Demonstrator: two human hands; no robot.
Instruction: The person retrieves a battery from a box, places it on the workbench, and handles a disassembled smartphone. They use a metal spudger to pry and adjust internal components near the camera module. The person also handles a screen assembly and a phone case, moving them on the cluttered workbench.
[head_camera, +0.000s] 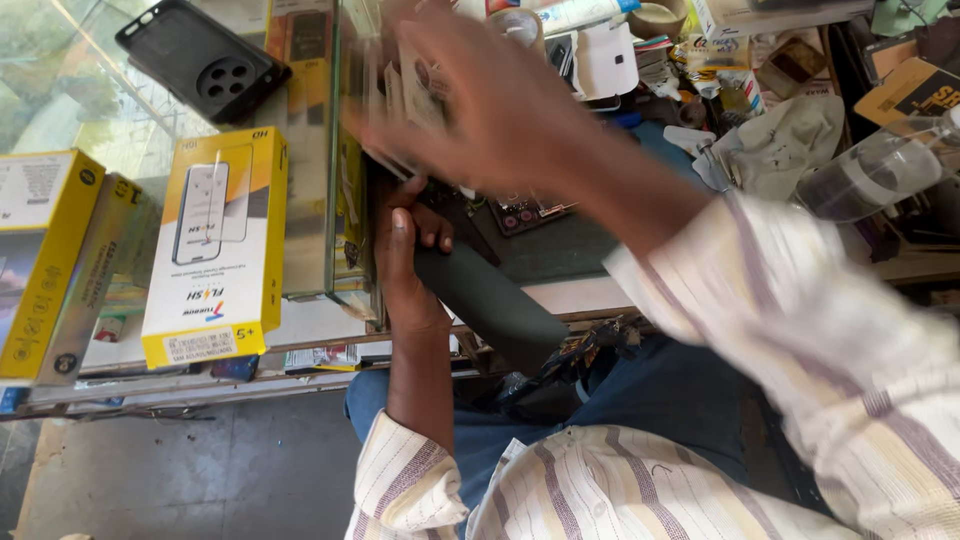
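My left hand (405, 262) grips the upper end of a dark grey flat slab (495, 305) that slants down over the workbench edge towards my lap, my fingers curled over its top. My right hand (478, 112) is blurred with motion and reaches left across the bench, above a small circuit board (528, 212) and next to the edge of a glass counter (300, 180). The blur hides whether it holds anything. Both sleeves are striped cream and purple.
Yellow-and-white flat boxes (215, 245) lie on the glass counter at left, with a black phone case (200, 60) behind them. At the back right sit a clear plastic bottle (880, 170), a crumpled grey cloth (790, 140), a tape roll (655, 18) and small clutter.
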